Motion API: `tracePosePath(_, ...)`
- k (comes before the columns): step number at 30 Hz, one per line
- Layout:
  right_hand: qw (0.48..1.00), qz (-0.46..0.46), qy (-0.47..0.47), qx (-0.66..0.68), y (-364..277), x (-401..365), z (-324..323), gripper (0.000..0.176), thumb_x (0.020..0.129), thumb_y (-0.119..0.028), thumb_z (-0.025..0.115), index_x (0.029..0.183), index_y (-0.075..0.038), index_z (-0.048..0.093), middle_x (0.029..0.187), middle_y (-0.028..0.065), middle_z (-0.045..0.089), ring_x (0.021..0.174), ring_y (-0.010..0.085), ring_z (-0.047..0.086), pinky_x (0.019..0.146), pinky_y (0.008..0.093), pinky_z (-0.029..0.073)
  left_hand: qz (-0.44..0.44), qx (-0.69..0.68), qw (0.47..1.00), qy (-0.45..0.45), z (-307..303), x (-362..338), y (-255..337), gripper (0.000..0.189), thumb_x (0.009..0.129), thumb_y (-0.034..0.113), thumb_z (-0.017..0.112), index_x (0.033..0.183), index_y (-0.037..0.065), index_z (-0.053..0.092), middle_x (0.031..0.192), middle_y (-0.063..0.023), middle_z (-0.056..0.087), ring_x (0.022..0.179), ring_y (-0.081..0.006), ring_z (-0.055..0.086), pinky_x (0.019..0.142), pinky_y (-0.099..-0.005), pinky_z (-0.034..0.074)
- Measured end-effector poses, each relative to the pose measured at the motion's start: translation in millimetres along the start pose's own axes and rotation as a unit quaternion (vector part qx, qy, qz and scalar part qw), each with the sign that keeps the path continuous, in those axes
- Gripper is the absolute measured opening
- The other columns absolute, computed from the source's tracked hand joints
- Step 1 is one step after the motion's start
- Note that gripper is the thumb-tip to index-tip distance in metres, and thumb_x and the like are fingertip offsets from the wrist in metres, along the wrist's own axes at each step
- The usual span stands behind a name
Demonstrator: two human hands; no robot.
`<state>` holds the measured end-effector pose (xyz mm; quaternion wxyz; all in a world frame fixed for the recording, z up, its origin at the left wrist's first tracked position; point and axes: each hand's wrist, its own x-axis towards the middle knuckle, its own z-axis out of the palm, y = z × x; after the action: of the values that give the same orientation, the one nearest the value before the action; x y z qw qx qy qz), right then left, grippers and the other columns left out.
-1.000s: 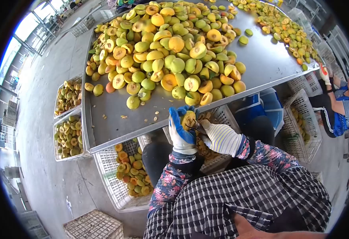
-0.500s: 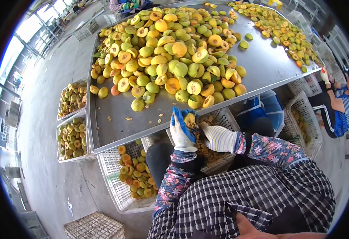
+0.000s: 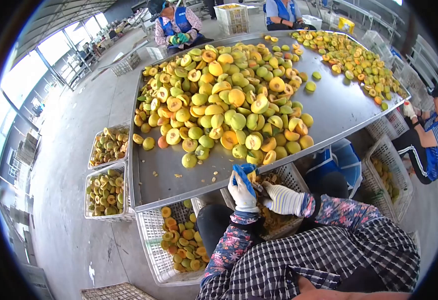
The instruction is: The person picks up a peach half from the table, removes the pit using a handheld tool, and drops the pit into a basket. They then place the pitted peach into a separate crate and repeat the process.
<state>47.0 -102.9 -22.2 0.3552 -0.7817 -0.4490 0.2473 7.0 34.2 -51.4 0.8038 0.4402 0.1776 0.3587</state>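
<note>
My left hand [image 3: 242, 191], in a white glove with blue over the fingers, is closed around a yellow peach half [image 3: 252, 176] just off the table's front edge. My right hand [image 3: 283, 199], in a striped white glove, is closed close beside it, its fingertips near the fruit. A small dark thing shows at those fingertips, too small to name. Below both hands stands a white crate [image 3: 293, 176] with brownish-yellow scraps [image 3: 275, 220] in it. Ahead, a big heap of halved green-yellow peaches [image 3: 229, 100] lies on the metal table [image 3: 179, 181].
A crate of peach halves [image 3: 151, 250] stands left of my knees, with two more filled crates [image 3: 110, 197] farther left. A blue bag [image 3: 346, 162] hangs at the right. Co-workers in blue vests sit behind the table and at the right [image 3: 431, 145].
The view has tipped upward, bringing the co-workers behind the table into sight. My hands stay together at the table edge; the fruit in my left hand now shows less.
</note>
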Motion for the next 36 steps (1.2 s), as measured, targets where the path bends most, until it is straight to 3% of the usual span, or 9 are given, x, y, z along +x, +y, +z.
tracePosePath(5, 0.997, 0.026, -0.062, -0.029, 2.0, -0.2, -3.2, 0.038, 0.086, -0.014, 0.061, 0.117, 0.001, 0.045, 0.093, 0.0260, 0.062, 0.091, 0.0436, 0.062, 0.076, 0.0465, 0.048, -0.193, 0.018, 0.980, -0.038, -6.5, 8.5, 12.9, 0.050, 0.100, 0.042, 0.050, 0.087, -0.005, 0.062, 0.080, -0.0141, 0.067, 0.069, -0.0235, 0.066, 0.067, -0.0359, 0.056)
tracePosePath(9, 0.991, 0.072, -0.091, 0.061, -6.4, 1.8, -5.8, 0.048, 0.084, -0.018, 0.064, 0.123, 0.001, 0.043, 0.097, 0.0268, 0.063, 0.097, 0.0435, 0.060, 0.080, 0.0444, 0.047, -0.198, 0.095, 0.972, -0.086, -6.2, 17.1, 24.6, 0.057, 0.100, 0.046, 0.046, 0.084, -0.005, 0.063, 0.077, -0.0140, 0.067, 0.065, -0.0218, 0.066, 0.063, -0.0321, 0.055)
tracePosePath(13, 0.974, 0.097, -0.112, -0.172, -19.9, 10.6, -9.7, 0.046, 0.084, -0.017, 0.061, 0.120, 0.006, 0.044, 0.092, 0.0300, 0.063, 0.087, 0.0440, 0.062, 0.075, 0.0463, 0.050, -0.218, -0.005, 0.976, -0.002, -2.9, 18.0, 21.7, 0.055, 0.101, 0.044, 0.044, 0.089, -0.005, 0.063, 0.077, -0.0126, 0.068, 0.069, -0.0217, 0.067, 0.065, -0.0313, 0.055)
tracePosePath(18, 0.995, -0.012, -0.099, 0.007, 7.0, 8.3, -6.6, 0.040, 0.089, -0.022, 0.061, 0.122, -0.005, 0.046, 0.094, 0.0168, 0.063, 0.085, 0.0321, 0.062, 0.079, 0.0391, 0.049, -0.169, 0.086, 0.975, -0.118, -11.7, 19.3, 26.3, 0.054, 0.098, 0.047, 0.051, 0.090, -0.005, 0.063, 0.079, -0.0134, 0.067, 0.065, -0.0231, 0.066, 0.063, -0.0341, 0.056)
tracePosePath(20, 0.966, 0.133, -0.190, 0.118, -29.0, 7.2, -39.3, 0.039, 0.090, -0.025, 0.063, 0.119, -0.005, 0.047, 0.084, 0.0089, 0.059, 0.063, 0.0196, 0.058, 0.059, 0.0328, 0.049, -0.329, 0.008, 0.939, -0.102, -13.8, 24.5, 20.7, 0.059, 0.097, 0.052, 0.050, 0.093, -0.006, 0.062, 0.080, -0.0148, 0.067, 0.068, -0.0236, 0.067, 0.064, -0.0322, 0.055)
tracePosePath(22, 0.940, 0.200, -0.225, 0.161, -28.0, 5.8, -42.0, 0.036, 0.089, -0.024, 0.064, 0.115, -0.005, 0.048, 0.076, 0.0057, 0.054, 0.049, 0.0131, 0.052, 0.042, 0.0279, 0.043, -0.325, 0.009, 0.936, -0.137, -24.7, 28.4, 5.9, 0.058, 0.097, 0.051, 0.050, 0.100, -0.007, 0.057, 0.087, -0.0175, 0.065, 0.073, -0.0304, 0.067, 0.069, -0.0397, 0.056)
tracePosePath(28, 0.918, 0.226, -0.151, 0.288, -27.7, -2.6, -37.7, 0.031, 0.090, -0.027, 0.064, 0.110, -0.007, 0.051, 0.070, 0.0012, 0.051, 0.048, 0.0109, 0.050, 0.041, 0.0252, 0.042, -0.216, -0.142, 0.964, -0.066, 4.3, 9.0, 16.8, 0.054, 0.100, 0.049, 0.042, 0.109, -0.003, 0.054, 0.096, -0.0160, 0.062, 0.089, -0.0319, 0.065, 0.079, -0.0460, 0.057)
tracePosePath(31, 0.904, 0.215, -0.149, 0.339, -30.8, -5.2, -37.5, 0.026, 0.090, -0.026, 0.065, 0.103, -0.009, 0.052, 0.069, -0.0001, 0.050, 0.047, 0.0099, 0.048, 0.040, 0.0243, 0.041, -0.193, -0.103, 0.976, -0.012, 10.7, 4.6, 13.7, 0.057, 0.098, 0.051, 0.047, 0.097, -0.004, 0.061, 0.085, -0.0143, 0.065, 0.076, -0.0244, 0.066, 0.069, -0.0362, 0.057)
tracePosePath(36, 0.930, 0.201, -0.163, 0.263, -29.7, -14.3, -37.0, 0.027, 0.091, -0.026, 0.063, 0.108, -0.007, 0.052, 0.069, 0.0007, 0.051, 0.048, 0.0103, 0.050, 0.040, 0.0246, 0.041, -0.312, -0.059, 0.944, -0.088, 9.3, 7.8, 27.2, 0.049, 0.097, 0.042, 0.055, 0.091, -0.006, 0.062, 0.080, -0.0147, 0.066, 0.066, -0.0260, 0.067, 0.064, -0.0373, 0.058)
